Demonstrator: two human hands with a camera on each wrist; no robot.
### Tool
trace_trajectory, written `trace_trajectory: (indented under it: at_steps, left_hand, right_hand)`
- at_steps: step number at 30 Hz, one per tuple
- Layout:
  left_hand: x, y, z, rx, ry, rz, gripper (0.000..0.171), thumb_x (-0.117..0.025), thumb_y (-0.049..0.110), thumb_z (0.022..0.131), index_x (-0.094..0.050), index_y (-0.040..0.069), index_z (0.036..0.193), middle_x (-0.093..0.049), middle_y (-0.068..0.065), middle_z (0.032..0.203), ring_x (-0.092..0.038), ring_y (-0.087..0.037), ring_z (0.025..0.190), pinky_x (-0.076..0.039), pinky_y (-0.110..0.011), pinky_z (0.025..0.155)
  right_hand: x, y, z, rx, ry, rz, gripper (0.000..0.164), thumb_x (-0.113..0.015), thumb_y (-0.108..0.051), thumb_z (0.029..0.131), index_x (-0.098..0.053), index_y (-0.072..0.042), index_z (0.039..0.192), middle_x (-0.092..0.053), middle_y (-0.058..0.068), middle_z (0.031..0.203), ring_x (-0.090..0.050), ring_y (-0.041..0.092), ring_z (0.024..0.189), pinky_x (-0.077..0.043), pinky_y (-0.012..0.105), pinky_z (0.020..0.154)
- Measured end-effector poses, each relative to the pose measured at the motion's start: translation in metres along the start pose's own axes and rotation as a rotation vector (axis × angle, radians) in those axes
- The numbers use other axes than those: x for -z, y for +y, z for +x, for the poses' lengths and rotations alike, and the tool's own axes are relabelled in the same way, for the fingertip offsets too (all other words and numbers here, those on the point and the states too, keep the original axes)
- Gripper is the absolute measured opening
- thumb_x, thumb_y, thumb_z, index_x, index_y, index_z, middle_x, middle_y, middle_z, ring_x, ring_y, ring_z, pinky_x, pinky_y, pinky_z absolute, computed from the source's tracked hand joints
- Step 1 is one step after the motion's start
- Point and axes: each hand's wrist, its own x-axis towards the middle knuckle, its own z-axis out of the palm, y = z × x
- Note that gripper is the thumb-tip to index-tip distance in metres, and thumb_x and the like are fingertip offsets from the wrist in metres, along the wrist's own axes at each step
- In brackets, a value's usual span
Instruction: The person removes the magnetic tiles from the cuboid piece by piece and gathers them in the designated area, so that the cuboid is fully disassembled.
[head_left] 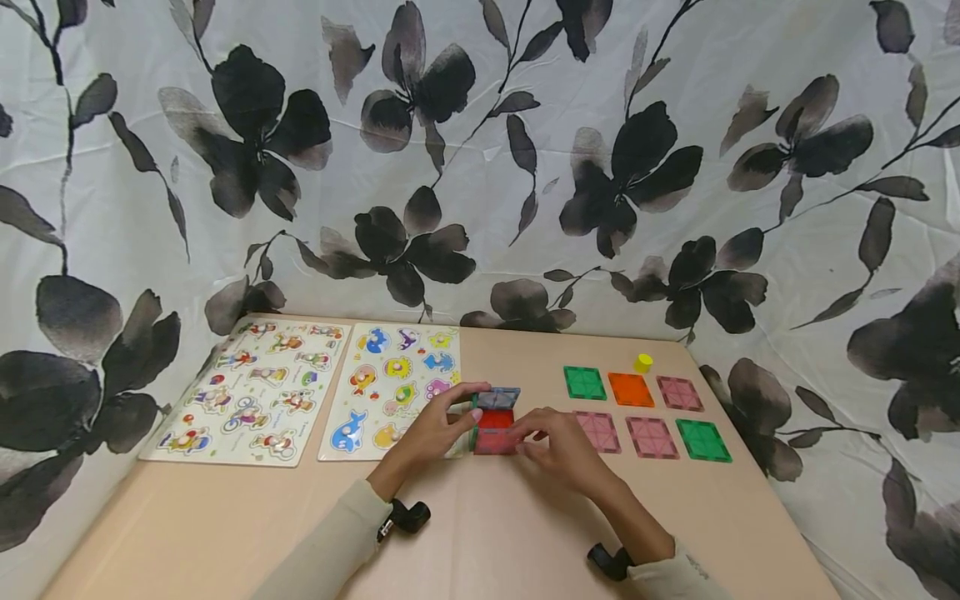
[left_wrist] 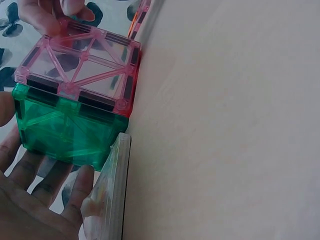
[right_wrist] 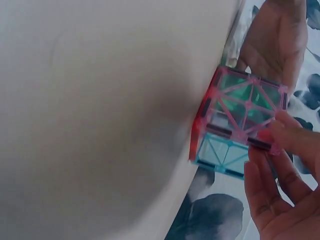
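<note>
Several see-through magnetic tiles stand joined as a small box between the hands. Its green tile [left_wrist: 67, 127] forms the left side, a pink tile [left_wrist: 85, 67] the near side, and a light blue tile [right_wrist: 222, 154] the right. A red tile [head_left: 495, 418] shows inside. My left hand [head_left: 438, 425] holds the box at the green tile, thumb and fingers around its edges. With thumb and fingertips, my right hand [head_left: 562, 450] pinches the pink tile by its edge. A bluish-grey tile [head_left: 498, 398] shows at the box's far side.
Right of the box lie loose tiles: a green tile [head_left: 585, 383], an orange tile [head_left: 632, 389], a pink tile [head_left: 652, 437] and others. A yellow cylinder [head_left: 642, 362] stands behind them. Two picture puzzle boards lie left, one with riders [head_left: 288, 400], one with animals [head_left: 382, 421].
</note>
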Motion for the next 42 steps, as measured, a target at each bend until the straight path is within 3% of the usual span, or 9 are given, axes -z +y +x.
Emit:
trace_trajectory:
  at_steps: [8, 18, 27, 36, 42]
  left_hand:
    - [0.000, 0.001, 0.000, 0.005, 0.007, 0.005, 0.046, -0.059, 0.012, 0.109, -0.052, 0.006, 0.154, -0.054, -0.013, 0.159, -0.052, -0.038, 0.145, -0.049, -0.058, 0.116]
    - [0.001, -0.001, 0.002, -0.004, 0.008, 0.005, 0.045, -0.059, 0.011, 0.109, -0.054, 0.008, 0.153, -0.054, -0.012, 0.159, -0.053, -0.037, 0.144, -0.050, -0.057, 0.116]
    - [0.001, -0.002, 0.001, 0.010, 0.004, -0.003, 0.046, -0.060, 0.017, 0.109, -0.054, 0.010, 0.154, -0.054, -0.011, 0.159, -0.053, -0.036, 0.143, -0.050, -0.056, 0.116]
    - [0.001, -0.002, 0.000, 0.012, -0.002, -0.015, 0.046, -0.060, 0.016, 0.109, -0.053, 0.010, 0.154, -0.054, -0.012, 0.159, -0.052, -0.038, 0.144, -0.050, -0.056, 0.116]
    - [0.001, -0.001, 0.000, 0.024, 0.003, -0.012, 0.046, -0.059, 0.013, 0.109, -0.053, 0.010, 0.154, -0.055, -0.011, 0.158, -0.052, -0.038, 0.144, -0.050, -0.057, 0.116]
  right_hand:
    - [-0.005, -0.009, -0.007, 0.033, 0.050, -0.050, 0.025, -0.079, 0.006, 0.089, -0.087, -0.016, 0.098, -0.079, -0.009, 0.099, -0.072, 0.010, 0.094, -0.063, 0.023, 0.083]
    - [0.004, -0.021, -0.029, -0.048, 0.061, 0.008, 0.027, -0.079, 0.002, 0.091, -0.086, -0.021, 0.103, -0.079, -0.013, 0.101, -0.073, 0.007, 0.093, -0.064, 0.028, 0.083]
    - [0.021, -0.009, -0.058, -0.287, 0.078, 0.139, 0.032, -0.082, -0.001, 0.089, -0.085, -0.030, 0.103, -0.078, -0.012, 0.102, -0.072, 0.009, 0.094, -0.062, 0.022, 0.084]
    - [0.036, 0.028, -0.095, -0.529, 0.153, 0.366, 0.022, -0.081, -0.001, 0.090, -0.084, -0.009, 0.110, -0.081, 0.011, 0.117, -0.078, 0.016, 0.094, -0.064, 0.024, 0.081]
    - [0.038, 0.045, -0.114, -0.670, 0.212, 0.389, 0.022, -0.080, -0.004, 0.092, -0.082, -0.005, 0.115, -0.080, 0.013, 0.119, -0.080, 0.018, 0.093, -0.065, 0.028, 0.082]
